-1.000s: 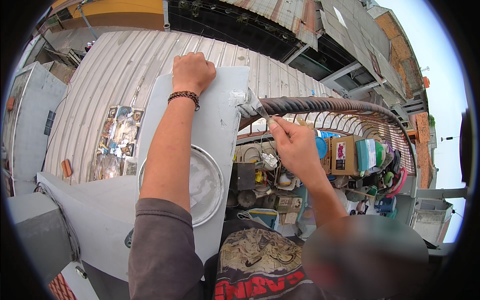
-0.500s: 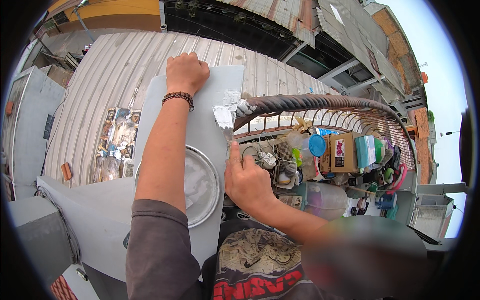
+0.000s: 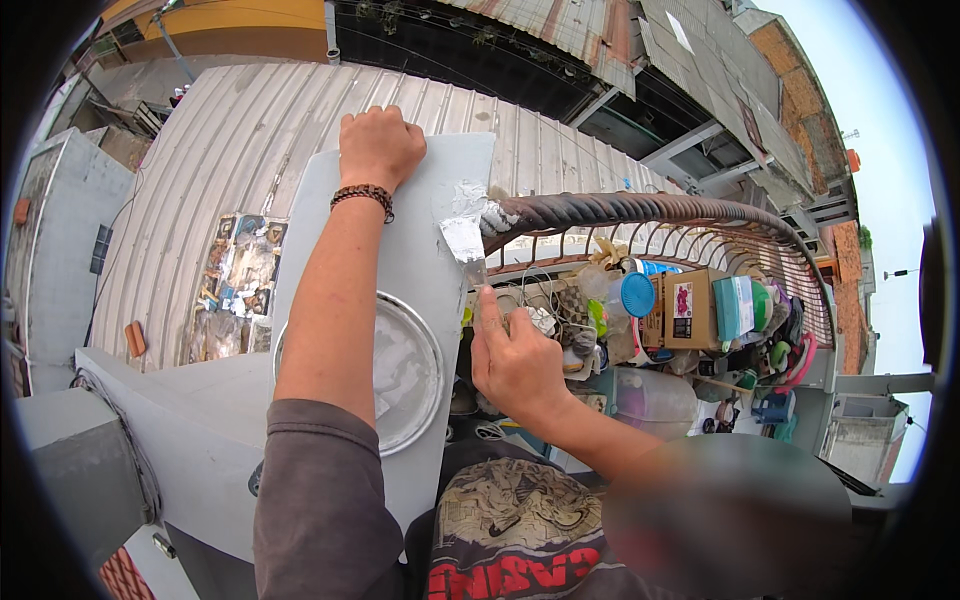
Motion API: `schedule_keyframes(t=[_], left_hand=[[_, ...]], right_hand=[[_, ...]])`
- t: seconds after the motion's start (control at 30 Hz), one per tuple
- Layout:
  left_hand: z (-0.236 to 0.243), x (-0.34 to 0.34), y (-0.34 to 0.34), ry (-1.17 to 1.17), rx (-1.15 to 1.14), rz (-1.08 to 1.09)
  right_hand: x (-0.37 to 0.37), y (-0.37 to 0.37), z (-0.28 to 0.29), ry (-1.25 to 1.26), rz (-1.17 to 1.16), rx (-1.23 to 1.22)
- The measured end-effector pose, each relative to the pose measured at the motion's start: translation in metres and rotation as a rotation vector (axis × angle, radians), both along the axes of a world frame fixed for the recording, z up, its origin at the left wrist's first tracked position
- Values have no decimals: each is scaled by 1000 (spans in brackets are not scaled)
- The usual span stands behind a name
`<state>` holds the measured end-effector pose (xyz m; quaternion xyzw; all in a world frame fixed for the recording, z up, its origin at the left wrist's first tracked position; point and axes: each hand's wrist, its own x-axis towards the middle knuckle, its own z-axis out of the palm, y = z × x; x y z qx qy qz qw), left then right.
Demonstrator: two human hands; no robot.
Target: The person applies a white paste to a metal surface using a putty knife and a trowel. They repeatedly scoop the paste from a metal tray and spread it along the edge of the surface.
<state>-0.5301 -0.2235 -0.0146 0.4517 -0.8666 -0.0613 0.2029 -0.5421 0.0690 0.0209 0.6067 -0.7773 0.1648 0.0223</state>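
My right hand [image 3: 522, 362] grips a putty knife [image 3: 470, 262], its index finger stretched along the tool toward the blade. White putty [image 3: 461, 240] coats the wide blade, which lies against the right edge of the grey ledge [image 3: 440, 165], beside the end of the brown railing. More white putty is smeared on the ledge and railing end. My left hand [image 3: 382, 148] is closed in a fist on the far part of the ledge; whatever its curled fingers hold, if anything, is hidden. Under my left forearm sits a round lid-like tray [image 3: 436, 385] with white putty, partly covered.
A twisted brown metal railing [image 3: 640, 207] curves off to the right. Below it are a cardboard box [image 3: 694, 310], a blue-lidded container [image 3: 637, 294], a translucent bin [image 3: 655, 400] and mixed clutter. Beyond the ledge lies a corrugated roof [image 3: 250, 130] with a debris-filled opening [image 3: 236, 285].
My right hand and the putty knife have shifted slightly right, baring more of the putty smear on the ledge. My left fist stays in place on the ledge.
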Motion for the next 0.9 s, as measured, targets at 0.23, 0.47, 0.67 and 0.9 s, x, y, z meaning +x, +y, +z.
schedule_keyframes(t=[0.23,0.47,0.67,0.9], left_hand=[[2,1,0,26,73,-13],[3,1,0,31,77,-6],[1,2,-1,60,56,-15],[-1,1,-1,76,42,-24]], right_hand=[[-28,-14,66,-91,-91,9],[-66,-78,90,40,13,223],[-9,-46,65,58,-47,431],[-34,-47,88,-29,-103,298]])
